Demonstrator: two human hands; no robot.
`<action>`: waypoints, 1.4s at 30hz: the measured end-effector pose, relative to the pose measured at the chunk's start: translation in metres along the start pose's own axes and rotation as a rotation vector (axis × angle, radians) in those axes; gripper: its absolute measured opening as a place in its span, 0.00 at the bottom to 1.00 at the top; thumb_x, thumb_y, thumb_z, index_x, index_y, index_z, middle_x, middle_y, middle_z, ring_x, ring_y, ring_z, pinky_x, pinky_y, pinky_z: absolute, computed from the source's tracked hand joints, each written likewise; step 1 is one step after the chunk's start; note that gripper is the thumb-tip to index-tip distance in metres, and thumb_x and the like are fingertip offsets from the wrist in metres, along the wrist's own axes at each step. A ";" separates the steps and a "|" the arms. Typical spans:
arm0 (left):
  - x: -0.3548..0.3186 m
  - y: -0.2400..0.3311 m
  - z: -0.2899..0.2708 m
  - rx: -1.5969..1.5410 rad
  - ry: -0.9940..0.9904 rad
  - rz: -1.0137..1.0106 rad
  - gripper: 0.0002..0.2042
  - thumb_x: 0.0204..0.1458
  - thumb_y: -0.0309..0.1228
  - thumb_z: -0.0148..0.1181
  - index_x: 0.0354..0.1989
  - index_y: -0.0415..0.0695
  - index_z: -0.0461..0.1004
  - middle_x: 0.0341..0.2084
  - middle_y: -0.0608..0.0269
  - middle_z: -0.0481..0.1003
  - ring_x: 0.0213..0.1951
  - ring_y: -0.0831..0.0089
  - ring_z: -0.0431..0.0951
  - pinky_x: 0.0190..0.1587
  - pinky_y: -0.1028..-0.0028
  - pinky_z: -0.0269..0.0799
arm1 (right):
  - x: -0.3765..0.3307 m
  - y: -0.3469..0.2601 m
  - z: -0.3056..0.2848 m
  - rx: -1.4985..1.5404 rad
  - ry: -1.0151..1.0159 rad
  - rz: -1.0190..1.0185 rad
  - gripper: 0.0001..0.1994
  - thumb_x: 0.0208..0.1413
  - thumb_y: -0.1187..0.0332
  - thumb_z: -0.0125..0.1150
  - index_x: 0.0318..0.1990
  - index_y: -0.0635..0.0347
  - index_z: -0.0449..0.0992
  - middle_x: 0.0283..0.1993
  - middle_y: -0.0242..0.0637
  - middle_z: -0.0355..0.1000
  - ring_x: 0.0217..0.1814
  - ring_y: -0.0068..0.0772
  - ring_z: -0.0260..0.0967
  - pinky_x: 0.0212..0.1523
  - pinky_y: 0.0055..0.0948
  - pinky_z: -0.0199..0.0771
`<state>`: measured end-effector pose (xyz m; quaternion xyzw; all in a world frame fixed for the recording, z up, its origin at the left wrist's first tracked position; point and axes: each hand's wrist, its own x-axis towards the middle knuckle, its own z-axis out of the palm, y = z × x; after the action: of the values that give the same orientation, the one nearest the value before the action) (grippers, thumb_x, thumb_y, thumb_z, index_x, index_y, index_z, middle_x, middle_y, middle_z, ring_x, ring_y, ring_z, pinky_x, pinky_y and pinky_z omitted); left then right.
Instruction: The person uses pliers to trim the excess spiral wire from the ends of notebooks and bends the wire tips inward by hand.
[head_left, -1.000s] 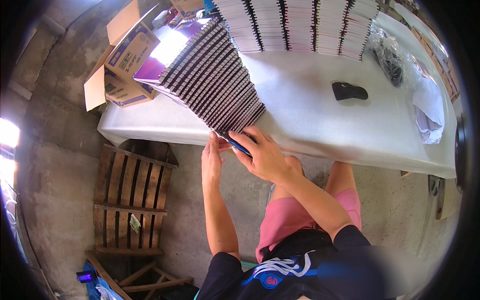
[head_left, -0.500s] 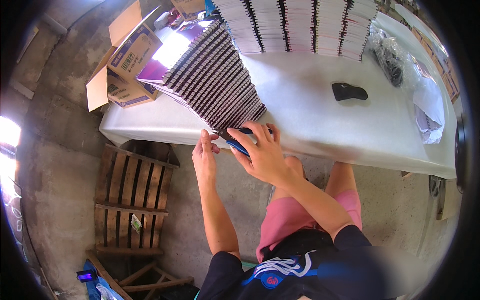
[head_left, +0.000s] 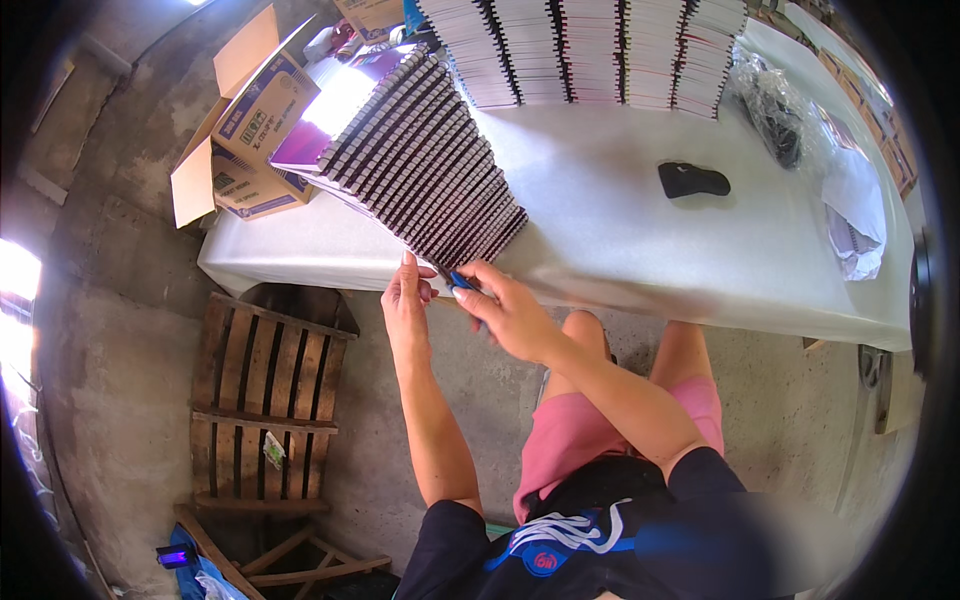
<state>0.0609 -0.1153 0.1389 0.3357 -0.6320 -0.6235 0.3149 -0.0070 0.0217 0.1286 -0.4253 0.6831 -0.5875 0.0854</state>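
A tall stack of spiral-bound books [head_left: 425,160] with dark coil spines and a purple cover on top stands at the table's near left edge. My right hand [head_left: 512,318] is wrapped round blue-handled pliers [head_left: 458,281], whose jaws meet the lower corner of the stack. Just left of the jaws is my left hand [head_left: 407,312], its thumb raised and its fingers curled in at the same corner. Whatever those fingers may pinch is too small to make out.
Several more stacks of bound books [head_left: 590,55] stand at the back of the white-covered table [head_left: 590,220]. A black pouch-like item [head_left: 692,180] lies on the right, with clear plastic wrap [head_left: 768,110] beyond. An open cardboard box [head_left: 255,140] sits left; a wooden pallet [head_left: 265,395] is below.
My right hand has squeezed the pliers' spread handles together and turned slightly downward. My left hand stays almost where it was, and the whole view has shifted a little.
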 end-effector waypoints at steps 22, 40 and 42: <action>-0.001 0.005 -0.001 -0.003 0.008 -0.017 0.22 0.56 0.49 0.53 0.27 0.38 0.74 0.14 0.74 0.60 0.22 0.82 0.62 0.28 0.81 0.55 | 0.006 0.008 0.001 -0.544 0.211 -0.369 0.22 0.50 0.64 0.61 0.55 0.48 0.69 0.45 0.35 0.63 0.46 0.36 0.64 0.39 0.37 0.64; -0.001 0.010 -0.004 0.064 -0.001 0.003 0.23 0.56 0.51 0.52 0.28 0.39 0.74 0.15 0.73 0.62 0.23 0.82 0.63 0.28 0.81 0.55 | -0.004 -0.004 0.003 -0.146 0.180 -0.086 0.19 0.56 0.61 0.56 0.55 0.50 0.65 0.47 0.41 0.62 0.49 0.36 0.63 0.49 0.46 0.59; -0.003 0.015 -0.002 0.054 0.004 0.020 0.22 0.56 0.50 0.52 0.27 0.39 0.74 0.15 0.73 0.62 0.23 0.82 0.63 0.28 0.81 0.55 | -0.004 -0.004 0.001 -0.329 0.248 -0.157 0.21 0.53 0.62 0.58 0.55 0.47 0.66 0.49 0.40 0.60 0.51 0.37 0.61 0.52 0.51 0.55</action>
<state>0.0645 -0.1140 0.1538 0.3388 -0.6512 -0.6024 0.3133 -0.0020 0.0242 0.1300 -0.4099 0.7398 -0.5209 -0.1156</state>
